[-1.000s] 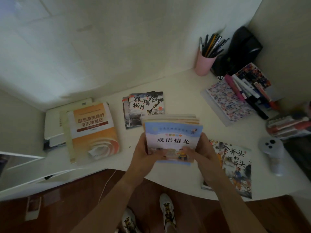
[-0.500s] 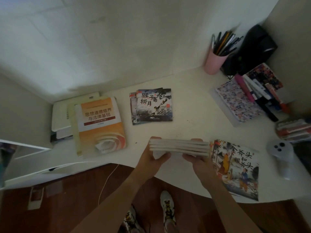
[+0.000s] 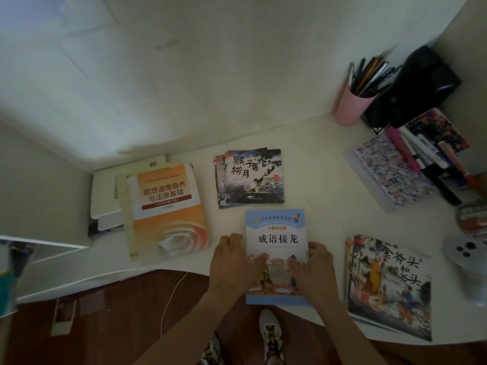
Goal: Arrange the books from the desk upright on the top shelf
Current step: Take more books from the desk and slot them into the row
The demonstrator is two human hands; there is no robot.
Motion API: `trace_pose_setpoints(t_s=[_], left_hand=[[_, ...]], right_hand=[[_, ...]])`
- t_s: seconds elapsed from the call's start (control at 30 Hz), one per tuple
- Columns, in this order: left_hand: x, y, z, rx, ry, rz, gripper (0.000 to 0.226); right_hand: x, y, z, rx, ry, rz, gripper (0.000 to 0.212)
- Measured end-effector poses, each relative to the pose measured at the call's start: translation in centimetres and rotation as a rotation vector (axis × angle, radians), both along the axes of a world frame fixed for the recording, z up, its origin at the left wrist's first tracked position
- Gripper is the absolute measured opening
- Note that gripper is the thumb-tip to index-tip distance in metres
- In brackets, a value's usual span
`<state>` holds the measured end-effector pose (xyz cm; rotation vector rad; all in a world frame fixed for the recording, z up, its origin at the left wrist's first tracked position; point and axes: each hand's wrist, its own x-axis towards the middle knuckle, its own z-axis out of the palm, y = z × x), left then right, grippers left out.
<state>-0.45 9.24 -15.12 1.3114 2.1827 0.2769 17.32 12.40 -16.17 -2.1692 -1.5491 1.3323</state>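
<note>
Blue book (image 3: pixel 276 241) flat on surface (image 3: pixel 324 185) at front edge, cover up. Left hand (image 3: pixel 232 262) and right hand (image 3: pixel 315 270) grip its sides, thumbs on cover. Orange book (image 3: pixel 168 209) left.

A smooth, matt off-white surface (image 3: pixel 316 180) carries paper books: a blue-covered book (image 3: pixel 275 230) with a slightly glossy cover, an orange textbook (image 3: pixel 168 206) and glossy picture books (image 3: pixel 253 177). A matt pink plastic pen cup (image 3: pixel 351 108) stands behind. The floor (image 3: pixel 105 325) is glossy dark wood.
</note>
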Motion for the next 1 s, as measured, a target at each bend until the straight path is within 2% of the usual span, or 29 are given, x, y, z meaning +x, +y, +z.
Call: trace_pose_setpoints(t_s=[0.07,0.13,0.17,0.23,0.3,0.4,0.47,0.53,0.6,0.73,0.83,0.9,1.0], left_hand=[[-0.9,1.8,0.4,0.055,-0.042,0.092,0.069],[-2.3,4.4,0.2,0.086,-0.109,0.204,0.07],[-3.0,5.8,0.1,0.088,-0.125,0.249,0.068],[-4.3,8.6,-0.1,0.103,-0.094,0.28,0.062],[-5.0,11.0,-0.2,0.089,-0.03,0.293,0.058],[-5.5,13.8,0.2,0.073,-0.004,0.378,0.051],[-5.9,15.2,0.0,0.056,-0.05,0.448,0.049],[-6.4,16.2,-0.4,0.057,-0.189,0.584,0.045],[-6.5,17.1,-0.4,0.09,-0.438,0.761,0.032],[-6.2,18.3,-0.2,0.051,-0.673,0.872,0.025],[-5.6,18.6,0.4,0.032,-0.816,0.859,0.026],[-5.1,18.5,0.9,0.077,-0.794,0.752,0.023],[-4.2,17.8,2.6,0.189,-0.825,0.557,0.018]], right_hand=[[-0.3,0.1,0.6,0.026,-0.103,0.003,0.06],[-0.6,0.8,1.4,0.093,-0.302,0.084,0.061],[-0.9,1.6,1.8,0.128,-0.318,0.064,0.063],[-1.9,4.4,2.5,0.182,-0.169,-0.004,0.064],[-3.5,8.1,2.4,0.206,-0.045,0.02,0.061],[-6.0,13.2,1.4,0.171,-0.036,0.097,0.06],[-7.3,14.9,1.1,0.17,-0.074,0.15,0.05],[-8.1,15.4,0.7,0.182,-0.082,0.21,0.042],[-8.4,15.5,0.6,0.197,-0.083,0.231,0.044],[-7.6,16.1,-0.1,0.168,-0.018,0.157,0.044],[-6.9,16.6,-0.1,0.161,0.047,0.119,0.042],[-6.5,16.8,0.3,0.14,0.128,0.073,0.037],[-5.4,17.0,1.3,0.093,0.313,-0.085,0.057]])
